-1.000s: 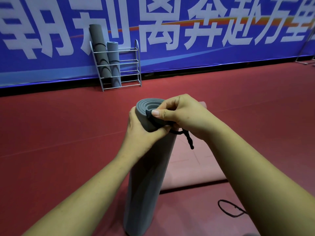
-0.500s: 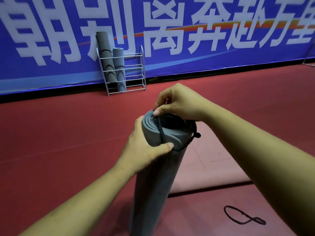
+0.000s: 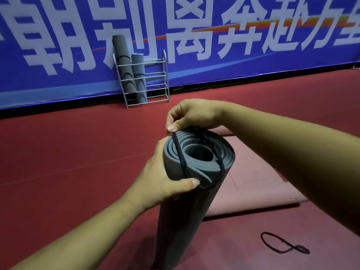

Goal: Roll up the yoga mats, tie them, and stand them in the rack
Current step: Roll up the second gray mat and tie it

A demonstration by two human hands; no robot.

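Grey mat (image 3: 181, 221): soft foam, we judge it light and springy; hold near the top. Left hand (image 3: 161, 182) grip wraps it; right hand (image 3: 194, 115) pinches the cord (image 3: 178, 151).

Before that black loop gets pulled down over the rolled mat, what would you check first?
1. Grey mat standing upright, tightly wound: ok.
2. Left hand grips the roll near its top: ok.
3. Right hand pinches the black cord at the far rim: ok.
4. Cord circling the roll's body: not ok, it only stretches across the open end, hooked over the near rim.
5. Cord's knot sound: cannot tell.
6. Free room in the rack to the right of the stored mats: ok.
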